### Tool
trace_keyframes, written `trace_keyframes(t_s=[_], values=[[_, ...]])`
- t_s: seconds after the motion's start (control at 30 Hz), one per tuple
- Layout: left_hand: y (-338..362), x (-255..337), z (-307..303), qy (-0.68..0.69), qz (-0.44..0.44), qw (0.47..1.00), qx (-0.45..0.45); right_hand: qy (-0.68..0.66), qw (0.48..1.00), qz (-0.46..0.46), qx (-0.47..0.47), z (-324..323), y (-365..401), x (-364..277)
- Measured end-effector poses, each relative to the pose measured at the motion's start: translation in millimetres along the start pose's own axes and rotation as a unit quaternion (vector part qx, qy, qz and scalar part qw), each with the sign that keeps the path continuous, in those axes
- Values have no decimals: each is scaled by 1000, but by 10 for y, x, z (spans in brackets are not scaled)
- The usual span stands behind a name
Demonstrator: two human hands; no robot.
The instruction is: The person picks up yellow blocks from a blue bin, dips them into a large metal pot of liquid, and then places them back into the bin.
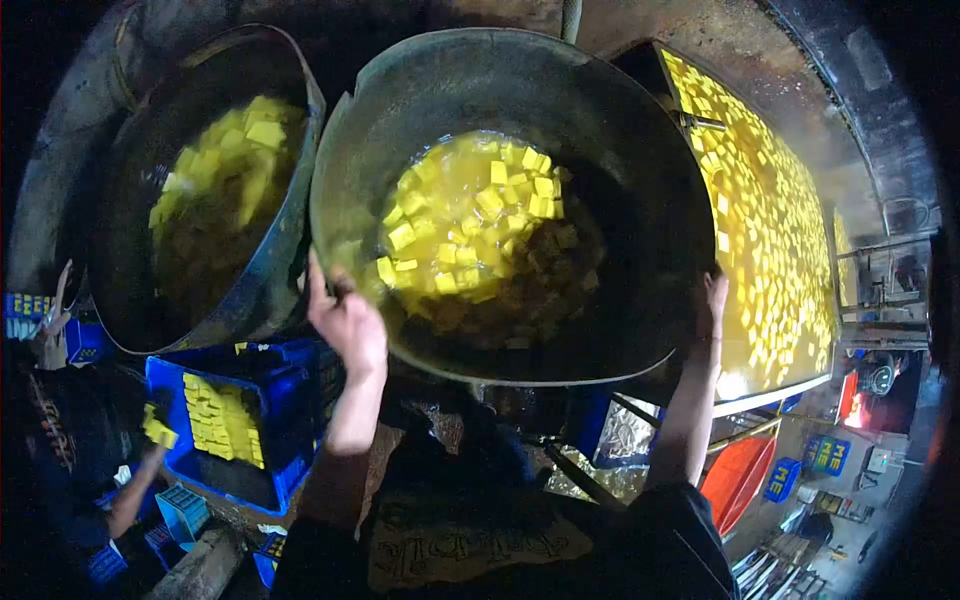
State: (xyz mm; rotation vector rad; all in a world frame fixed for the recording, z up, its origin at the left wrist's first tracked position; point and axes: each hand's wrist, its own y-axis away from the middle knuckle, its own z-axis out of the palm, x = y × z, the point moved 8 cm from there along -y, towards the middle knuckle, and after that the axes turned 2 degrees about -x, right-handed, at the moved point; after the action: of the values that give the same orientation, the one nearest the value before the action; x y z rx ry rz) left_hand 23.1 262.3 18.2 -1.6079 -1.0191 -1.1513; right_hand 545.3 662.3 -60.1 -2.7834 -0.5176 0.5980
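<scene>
In front of me is a large dark round pot (510, 90) holding murky yellow liquid and many yellow tofu-like cubes (465, 230). My left hand (350, 325) is closed at the pot's lower left rim, with one finger stretched along the outside. At the lower right rim, my right hand (714, 298) grips the pot's edge, its fingers partly hidden. Both arms reach up from below, spread to either side of the pot. Shadow covers the lower right part of the contents.
A second big pot (300, 190) with yellow pieces stands close on the left. To the right is a wide vat (765, 400) full of floating cubes. A blue crate (270, 495) holds stacked yellow blocks; another person's hand (130, 500) is beside it. A red tub (735, 485) sits lower right.
</scene>
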Motion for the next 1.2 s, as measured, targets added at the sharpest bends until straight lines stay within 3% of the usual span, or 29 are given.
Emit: trace_keyframes(t_s=[0.13,0.17,0.2,0.27,0.3,0.37,0.4,0.47,0.53,0.6,0.67,0.7,0.73,0.77,0.8,0.83,0.87,0.9,0.93,0.97,1.0,1.03,1.1,1.2], values=[[-249,128,3,-109,66,992,16,-24,994,85,-57,-73,581,-153],[-350,174,-59,-97,86,992,12,-18,999,51,6,-180,815,-369],[-413,123,-84,66,71,995,11,-15,997,14,69,-268,946,-638],[-458,61,-100,109,75,991,-6,-204,959,197,1,-224,1048,-712],[-444,108,-132,108,75,991,-11,-98,982,161,5,-248,993,-699],[-283,686,-81,-172,288,942,-17,-49,991,127,9,-319,951,-865],[-218,892,-6,-155,331,930,-39,1,996,89,8,-361,919,-1023],[-283,977,343,-8,331,933,-144,7,996,86,9,-427,899,-1213],[-375,919,967,73,225,922,-306,5,997,80,18,-462,736,-1600],[-398,629,1726,5,154,878,-453,320,940,35,117,-667,523,-2278],[-334,-48,2328,-157,59,808,-565,45,988,-134,55,-516,175,-2673],[-279,-549,2551,-202,51,781,-588,-34,988,-128,-76,-173,53,-2666],[-163,-993,2670,-285,72,722,-627,-113,965,-118,-204,208,10,-2653],[-79,-1484,2725,-383,6,662,-644,-140,934,-183,-272,533,-26,-2757],[-13,-1624,2636,-397,-55,661,-635,-167,893,-248,-337,872,-11,-2859],[27,-1752,2614,-369,-54,710,-598,-81,863,-278,-415,1293,75,-2829],[75,-2190,2648,-372,7,718,-588,6,817,-305,-489,1715,238,-2747],[140,-2280,2628,-431,-21,673,-601,93,829,-259,-487,2076,320,-2623],[253,-2724,2588,-418,26,693,-587,180,833,-212,-479,2390,422,-2489],[349,-2985,2586,-417,88,712,-558,176,830,-213,-485,2675,568,-2419],[464,-3239,2578,-413,149,728,-526,65,857,-192,-474,2894,669,-2412],[604,-3560,2550,-418,142,727,-526,-48,873,-168,-456,3004,717,-2477],[878,-3670,2532,-514,414,624,-419,35,850,-125,-510,3120,912,-2656],[1066,-3832,2508,-522,321,623,-486,42,850,-69,-520,3462,1391,-2613]])
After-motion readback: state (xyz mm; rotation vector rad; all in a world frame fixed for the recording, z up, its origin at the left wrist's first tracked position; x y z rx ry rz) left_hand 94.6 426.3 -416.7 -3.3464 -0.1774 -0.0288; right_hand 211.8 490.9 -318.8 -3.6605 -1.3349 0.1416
